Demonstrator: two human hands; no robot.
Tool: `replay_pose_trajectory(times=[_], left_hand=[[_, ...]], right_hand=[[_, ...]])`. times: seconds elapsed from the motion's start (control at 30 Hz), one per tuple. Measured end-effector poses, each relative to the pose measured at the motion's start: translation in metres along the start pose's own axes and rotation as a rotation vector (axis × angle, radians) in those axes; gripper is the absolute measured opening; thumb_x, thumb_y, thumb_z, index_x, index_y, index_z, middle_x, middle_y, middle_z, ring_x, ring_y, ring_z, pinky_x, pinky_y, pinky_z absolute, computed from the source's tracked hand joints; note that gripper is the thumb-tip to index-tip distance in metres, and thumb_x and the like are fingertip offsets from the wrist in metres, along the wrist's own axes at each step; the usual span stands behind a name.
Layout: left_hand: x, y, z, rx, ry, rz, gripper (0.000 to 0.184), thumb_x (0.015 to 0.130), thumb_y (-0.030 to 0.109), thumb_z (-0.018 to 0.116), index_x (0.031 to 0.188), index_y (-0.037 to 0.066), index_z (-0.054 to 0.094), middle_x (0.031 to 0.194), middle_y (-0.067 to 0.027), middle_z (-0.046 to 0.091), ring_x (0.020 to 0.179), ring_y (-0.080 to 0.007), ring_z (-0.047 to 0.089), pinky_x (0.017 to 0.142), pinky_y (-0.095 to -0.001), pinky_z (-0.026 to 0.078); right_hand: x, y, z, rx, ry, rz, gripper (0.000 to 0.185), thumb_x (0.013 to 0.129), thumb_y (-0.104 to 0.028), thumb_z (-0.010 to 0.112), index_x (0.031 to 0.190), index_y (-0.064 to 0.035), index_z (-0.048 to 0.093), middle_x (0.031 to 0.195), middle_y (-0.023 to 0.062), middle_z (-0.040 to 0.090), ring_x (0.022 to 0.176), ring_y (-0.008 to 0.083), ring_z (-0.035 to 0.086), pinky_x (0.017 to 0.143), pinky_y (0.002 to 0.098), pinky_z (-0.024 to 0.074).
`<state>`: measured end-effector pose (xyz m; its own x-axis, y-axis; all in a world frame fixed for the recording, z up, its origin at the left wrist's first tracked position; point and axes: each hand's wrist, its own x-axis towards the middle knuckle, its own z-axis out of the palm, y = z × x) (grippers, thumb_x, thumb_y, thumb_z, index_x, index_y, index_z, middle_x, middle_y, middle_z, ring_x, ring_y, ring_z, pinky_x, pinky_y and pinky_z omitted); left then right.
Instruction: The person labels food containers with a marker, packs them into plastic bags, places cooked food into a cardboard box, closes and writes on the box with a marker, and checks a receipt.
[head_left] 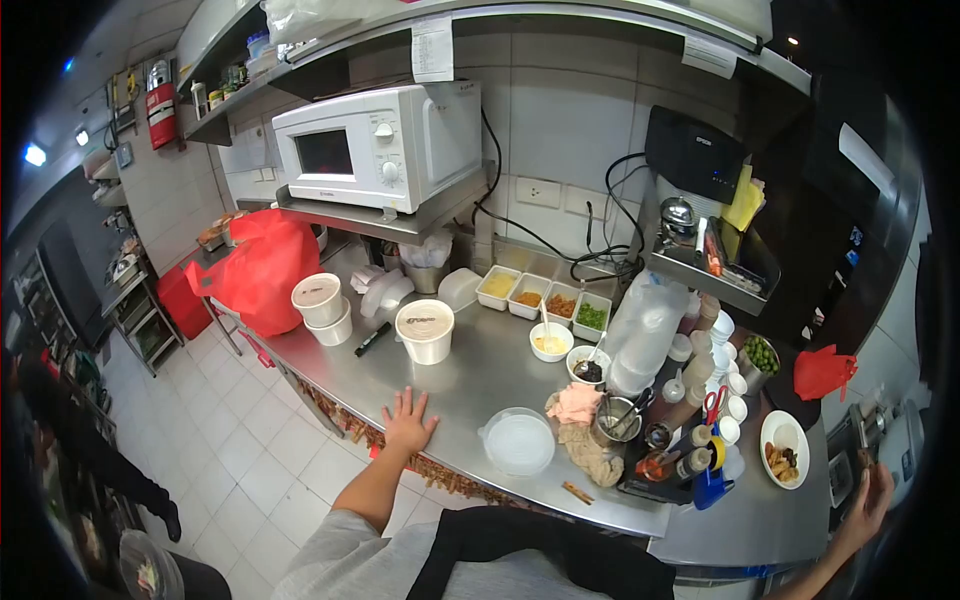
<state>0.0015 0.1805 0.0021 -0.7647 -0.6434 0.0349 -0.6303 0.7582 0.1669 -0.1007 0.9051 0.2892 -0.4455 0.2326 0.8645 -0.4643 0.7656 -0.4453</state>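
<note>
My left hand point(408, 422) lies on the steel counter point(455, 395) near its front edge, fingers spread and holding nothing. Just beyond it stands a lidded white tub point(424, 333); a black marker point(373, 339) and two stacked lidded tubs point(322, 310) are to its left. A translucent round lid point(519, 441) lies right of this hand. At the far right, my right hand point(874, 500) is raised beside a white oval bowl of food point(784, 450), not touching it. Its fingers are closed together; what they hold, if anything, is too small to make out.
A microwave point(350, 148) sits on a raised shelf behind a red bag point(262, 270). Trays of toppings point(527, 297) line the wall. Sauce bottles point(690, 440), a cloth point(590, 455) and a metal cup point(617, 420) crowd the right. A person's dark-clothed leg point(120, 465) shows at left.
</note>
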Motion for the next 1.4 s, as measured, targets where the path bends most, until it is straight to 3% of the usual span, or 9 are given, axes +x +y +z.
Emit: replay_pose_trajectory(times=[0.33,0.5,0.6,0.7,0.87,1.03,1.13,1.33,1.4], left_hand=[[-0.031,0.047,0.015,-0.057,0.108,-0.369,0.063,0.09,0.045,0.04,0.144,0.016,0.024,0.151,-0.0123,0.015,0.139,-0.0309,0.013,0.11,-0.0534,0.01],[-0.119,0.048,0.089,-0.64,0.561,-0.052,0.058,0.09,0.026,0.05,0.134,-0.008,0.032,0.142,-0.0254,0.029,0.133,-0.0368,0.024,0.111,-0.0425,0.014],[-0.174,0.001,0.186,-0.304,-0.51,-0.15,0.055,0.091,0.03,0.047,0.134,-0.003,0.036,0.14,-0.0236,0.032,0.131,-0.0371,0.029,0.109,-0.0414,0.021],[-0.201,0.018,0.207,-0.307,-0.77,-0.117,0.056,0.09,0.032,0.048,0.133,-0.002,0.037,0.139,-0.0231,0.034,0.129,-0.0367,0.031,0.108,-0.0409,0.023],[-0.198,0.049,0.189,-0.365,-0.835,-0.11,0.057,0.088,0.035,0.05,0.132,-0.001,0.039,0.136,-0.0222,0.038,0.127,-0.0361,0.035,0.106,-0.04,0.025],[-0.191,0.06,0.178,-0.397,-0.828,-0.131,0.058,0.087,0.038,0.051,0.13,0.001,0.042,0.133,-0.0214,0.041,0.124,-0.0355,0.038,0.105,-0.0392,0.028],[-0.193,0.058,0.176,-0.396,-0.85,-0.155,0.059,0.086,0.04,0.052,0.13,0.002,0.043,0.131,-0.0209,0.044,0.123,-0.0351,0.04,0.104,-0.0387,0.03],[-0.202,0.043,0.181,-0.382,-0.906,-0.199,0.06,0.084,0.043,0.053,0.128,0.003,0.046,0.128,-0.0199,0.048,0.12,-0.0343,0.044,0.102,-0.0378,0.033],[-0.208,0.033,0.185,-0.381,-0.906,-0.196,0.06,0.083,0.045,0.054,0.128,0.004,0.047,0.126,-0.0196,0.05,0.119,-0.0341,0.045,0.101,-0.0374,0.034]], right_hand=[[0.057,0.136,0.004,0.027,-0.102,-0.156,0.026,0.089,0.001,0.053,0.116,0.0032,0.052,0.114,0.0101,0.056,0.104,0.0176,0.054,0.094,0.0282,0.042],[0.074,0.166,0.001,0.017,0.056,0.091,0.024,0.087,-0.009,0.062,0.109,0.0003,0.059,0.107,0.0083,0.061,0.098,0.0153,0.059,0.09,0.0265,0.0437],[0.063,0.222,0.003,0.135,0.209,0.181,0.024,0.081,-0.013,0.07,0.102,-0.0017,0.063,0.093,0.0043,0.064,0.086,0.0108,0.059,0.081,0.0233,0.046],[0.028,0.275,0.023,-0.055,0.232,0.332,0.021,0.077,-0.014,0.072,0.095,-0.0045,0.065,0.081,0.0008,0.064,0.073,0.0079,0.057,0.07,0.0223,0.0469],[-0.055,0.277,0.101,-0.015,-0.257,0.517,0.015,0.071,-0.005,0.073,0.082,-0.0033,0.063,0.076,0.0032,0.063,0.07,0.01,0.059,0.065,0.0263,0.0487],[-0.095,0.275,0.171,0.053,-0.283,0.39,0.017,0.065,-0.001,0.074,0.077,-0.0011,0.061,0.071,0.0065,0.06,0.066,0.0197,0.061,0.064,0.0292,0.0499],[-0.108,0.291,0.201,-0.061,-0.456,0.391,0.033,0.06,-0.002,0.076,0.09,-0.0053,0.063,0.086,0.0124,0.061,0.082,0.0256,0.06,0.075,0.0339,0.0488],[-0.127,0.253,0.211,-0.348,-0.273,0.196,0.074,0.06,-0.007,0.073,0.128,-0.0134,0.045,0.124,0.0192,0.044,0.116,0.0366,0.04,0.102,0.0453,0.03],[-0.137,0.262,0.207,-0.203,0.04,0.37,0.058,0.07,-0.008,0.065,0.123,0.0027,0.044,0.122,0.0201,0.049,0.112,0.0354,0.046,0.101,0.0436,0.0322]])
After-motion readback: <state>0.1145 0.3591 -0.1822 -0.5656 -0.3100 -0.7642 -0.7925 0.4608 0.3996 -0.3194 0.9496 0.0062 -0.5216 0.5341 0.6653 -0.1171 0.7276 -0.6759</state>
